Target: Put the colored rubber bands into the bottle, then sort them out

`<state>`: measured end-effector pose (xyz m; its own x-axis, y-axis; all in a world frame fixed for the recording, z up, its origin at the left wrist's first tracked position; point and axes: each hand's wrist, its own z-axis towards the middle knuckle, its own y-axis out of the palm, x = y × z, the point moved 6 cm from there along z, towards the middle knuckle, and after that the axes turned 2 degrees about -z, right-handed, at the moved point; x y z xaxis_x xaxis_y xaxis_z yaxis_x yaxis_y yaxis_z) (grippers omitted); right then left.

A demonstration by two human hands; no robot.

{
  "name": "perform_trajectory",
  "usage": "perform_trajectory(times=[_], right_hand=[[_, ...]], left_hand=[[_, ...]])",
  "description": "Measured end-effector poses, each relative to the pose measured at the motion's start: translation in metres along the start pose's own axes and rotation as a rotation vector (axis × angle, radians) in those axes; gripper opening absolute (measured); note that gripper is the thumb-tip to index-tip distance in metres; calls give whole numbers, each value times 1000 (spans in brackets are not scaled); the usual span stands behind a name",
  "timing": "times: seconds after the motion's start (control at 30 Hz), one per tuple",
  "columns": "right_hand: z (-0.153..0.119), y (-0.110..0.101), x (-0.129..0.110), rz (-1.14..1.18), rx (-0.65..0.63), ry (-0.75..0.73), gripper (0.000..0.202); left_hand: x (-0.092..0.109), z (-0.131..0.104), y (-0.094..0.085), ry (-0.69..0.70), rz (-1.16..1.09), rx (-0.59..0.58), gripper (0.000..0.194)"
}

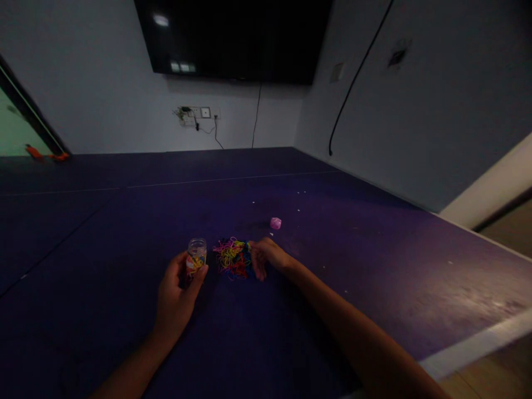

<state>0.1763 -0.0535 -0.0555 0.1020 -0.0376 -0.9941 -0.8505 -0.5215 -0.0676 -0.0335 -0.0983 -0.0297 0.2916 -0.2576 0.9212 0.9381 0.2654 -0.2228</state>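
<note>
My left hand [178,288] is wrapped round a small clear jar [197,250], thumb on its near right side. Inside the jar are some yellow and red bands. To the right, a loose heap of thin, stringy elastic bands [233,257] lies on the purple mat in pink, yellow, red, green and blue. My right hand [266,256] is at the heap's right edge, its fingers loosely bent and apart, touching the bands. Whether any band sits between these fingers is hard to see. A small pink jar lid [275,223] lies just beyond my right hand.
The purple mat [137,221] has thin seams and several small white scraps. At the far side, a large dark screen [236,39] hangs on the wall above sockets [199,112] with cables. Orange objects [45,154] lie at the far left.
</note>
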Motion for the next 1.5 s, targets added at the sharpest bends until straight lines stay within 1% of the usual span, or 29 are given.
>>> perform_trajectory(times=[0.03,0.1,0.13,0.17,0.2,0.3,0.37,0.47,0.53,0.6,0.67,0.77,0.8,0.83,0.9,1.03,1.17,1.2,1.23,1.27,1.37,1.4,1.43,1.5], right_hand=[[-3,5,1,19,-115,53,65],[-10,12,1,42,-274,142,64],[-13,15,2,48,-315,169,63],[-14,15,2,56,-316,174,61],[-13,14,1,64,-277,156,60],[-7,3,-1,77,-49,32,57],[-4,-5,-1,84,78,-29,57],[-1,-13,-4,129,217,-104,59],[-1,-12,-8,152,252,-149,61],[-1,-2,-10,159,205,-160,62],[-1,17,-10,154,86,-127,61],[-2,46,-3,115,-108,-37,57],[-2,52,-1,99,-139,-21,57],[-2,54,0,86,-137,-23,57],[0,49,-3,75,-58,-74,57],[1,22,-14,83,157,-193,61],[-2,-11,-22,120,345,-228,70],[-3,-17,-22,127,370,-217,70],[-5,-21,-21,130,366,-190,69],[-5,-20,-19,125,326,-149,69],[-6,-4,-8,76,91,-1,70],[-6,3,-5,59,35,24,70],[-5,7,-2,48,12,29,70],[-2,9,-1,46,58,-18,69]], left_hand=[[0,0,0,2,-2,-4,54],[1,0,1,6,1,-14,55],[1,0,2,6,4,-18,55],[2,0,2,8,7,-18,55],[3,0,2,12,8,-14,54],[4,0,2,36,20,-3,54],[4,1,2,52,31,-7,54],[3,2,3,78,38,-13,54],[1,3,3,96,37,-10,54],[0,3,4,115,35,-13,54],[1,4,5,134,41,-13,53],[2,4,5,152,58,-13,51],[3,5,5,158,64,-11,50],[4,6,5,164,72,-11,49],[6,8,4,180,88,1,49],[8,12,4,205,128,12,48],[10,17,4,251,165,5,46],[10,18,3,259,168,9,46],[9,19,3,263,169,13,46],[8,20,3,263,168,17,46],[6,21,5,256,164,15,45],[6,21,6,253,161,11,45],[6,20,7,250,158,5,45],[6,18,8,242,157,-5,46]])
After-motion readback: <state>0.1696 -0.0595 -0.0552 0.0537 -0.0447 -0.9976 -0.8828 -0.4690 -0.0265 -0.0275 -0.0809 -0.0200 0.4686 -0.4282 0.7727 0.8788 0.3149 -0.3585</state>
